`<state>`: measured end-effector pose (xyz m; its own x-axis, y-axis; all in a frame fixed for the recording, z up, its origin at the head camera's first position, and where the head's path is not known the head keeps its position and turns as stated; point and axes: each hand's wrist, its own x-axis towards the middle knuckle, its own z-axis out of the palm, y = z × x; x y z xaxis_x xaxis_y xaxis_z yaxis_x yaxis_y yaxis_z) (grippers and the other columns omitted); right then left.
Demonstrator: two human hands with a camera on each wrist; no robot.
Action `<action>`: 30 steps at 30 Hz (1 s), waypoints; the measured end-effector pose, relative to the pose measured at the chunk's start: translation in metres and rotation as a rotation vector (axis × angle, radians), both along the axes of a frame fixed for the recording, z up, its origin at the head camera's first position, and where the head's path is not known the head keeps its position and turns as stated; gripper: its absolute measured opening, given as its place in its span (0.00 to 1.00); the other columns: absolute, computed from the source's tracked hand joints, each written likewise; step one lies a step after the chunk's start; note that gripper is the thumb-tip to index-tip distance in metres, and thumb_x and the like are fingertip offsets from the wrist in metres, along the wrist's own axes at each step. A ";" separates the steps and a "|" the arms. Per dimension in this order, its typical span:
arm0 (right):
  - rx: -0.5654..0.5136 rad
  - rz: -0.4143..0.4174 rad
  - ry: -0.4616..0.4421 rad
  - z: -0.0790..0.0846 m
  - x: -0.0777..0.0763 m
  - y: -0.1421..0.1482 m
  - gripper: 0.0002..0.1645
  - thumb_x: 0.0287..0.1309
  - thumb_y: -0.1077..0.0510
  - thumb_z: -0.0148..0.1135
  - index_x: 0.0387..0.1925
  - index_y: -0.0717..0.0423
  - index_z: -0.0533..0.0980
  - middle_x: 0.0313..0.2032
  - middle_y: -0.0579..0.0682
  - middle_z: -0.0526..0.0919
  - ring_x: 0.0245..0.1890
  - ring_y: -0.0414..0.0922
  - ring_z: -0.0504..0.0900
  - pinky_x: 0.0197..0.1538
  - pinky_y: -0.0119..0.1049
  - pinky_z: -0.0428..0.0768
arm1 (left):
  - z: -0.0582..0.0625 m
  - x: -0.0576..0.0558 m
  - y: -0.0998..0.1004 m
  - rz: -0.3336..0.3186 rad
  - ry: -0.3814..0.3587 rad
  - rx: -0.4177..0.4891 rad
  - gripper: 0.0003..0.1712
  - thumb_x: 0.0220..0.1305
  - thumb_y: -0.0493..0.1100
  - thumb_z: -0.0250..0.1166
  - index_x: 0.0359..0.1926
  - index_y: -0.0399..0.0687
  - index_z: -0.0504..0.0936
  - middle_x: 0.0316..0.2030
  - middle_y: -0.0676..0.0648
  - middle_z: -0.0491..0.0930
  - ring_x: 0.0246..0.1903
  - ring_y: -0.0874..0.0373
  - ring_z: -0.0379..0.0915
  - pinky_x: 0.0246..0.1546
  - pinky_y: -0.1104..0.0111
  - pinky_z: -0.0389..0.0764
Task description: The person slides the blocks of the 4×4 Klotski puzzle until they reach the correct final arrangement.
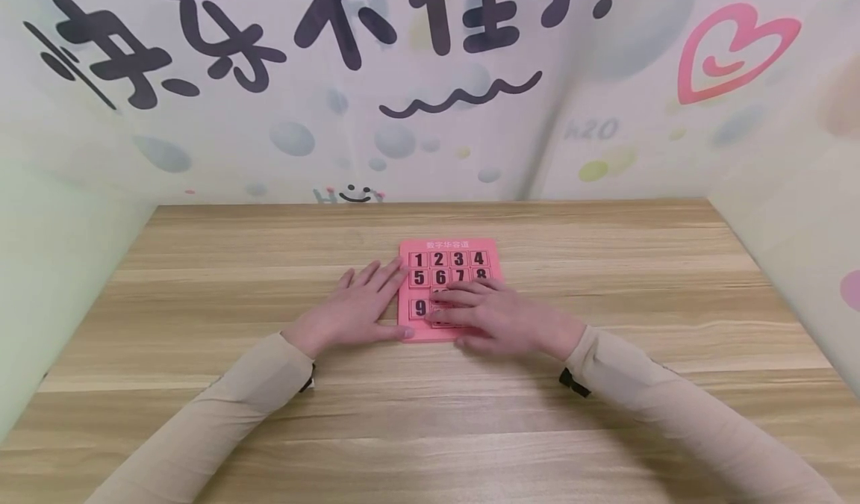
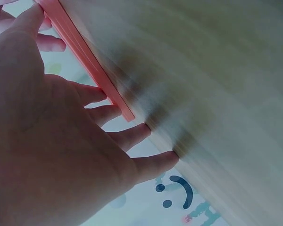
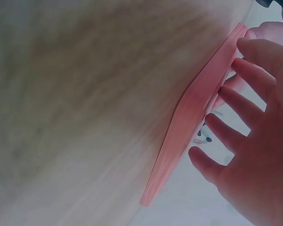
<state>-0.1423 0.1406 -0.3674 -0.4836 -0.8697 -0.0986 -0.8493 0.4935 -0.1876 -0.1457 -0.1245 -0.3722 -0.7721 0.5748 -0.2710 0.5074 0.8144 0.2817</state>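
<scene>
A pink sliding number puzzle [image 1: 430,336] lies flat on the wooden table in the head view. Tiles 1 to 8 form its top two rows; the 9 tile [image 1: 419,309] sits lower left, with a pink gap above it. My left hand [image 1: 352,310] rests along the puzzle's left side, fingers spread, thumb on the lower left corner. Over the lower right tiles lies my right hand [image 1: 513,321], its fairly straight fingertips touching them and hiding several. The wrist views show the puzzle's pink edge [image 2: 85,52] beside the left fingers and its pink side [image 3: 193,108] near the right fingers.
The wooden table [image 1: 443,429] extends around the puzzle on every side. Behind it rises a white wall [image 1: 235,153] with dark lettering, bubbles and a pink heart outline [image 1: 685,78]. Side walls border the table at left and right.
</scene>
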 end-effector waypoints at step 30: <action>0.012 -0.027 0.032 0.001 -0.005 -0.007 0.37 0.61 0.43 0.60 0.70 0.44 0.65 0.70 0.50 0.62 0.70 0.55 0.57 0.68 0.60 0.53 | -0.001 0.000 -0.001 -0.001 0.000 0.012 0.56 0.63 0.71 0.53 0.76 0.43 0.43 0.76 0.43 0.36 0.72 0.37 0.33 0.67 0.39 0.38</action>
<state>-0.1474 0.1334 -0.3668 -0.5101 -0.8551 -0.0928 -0.8411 0.5184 -0.1541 -0.1455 -0.1250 -0.3731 -0.7719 0.5785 -0.2637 0.5078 0.8105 0.2918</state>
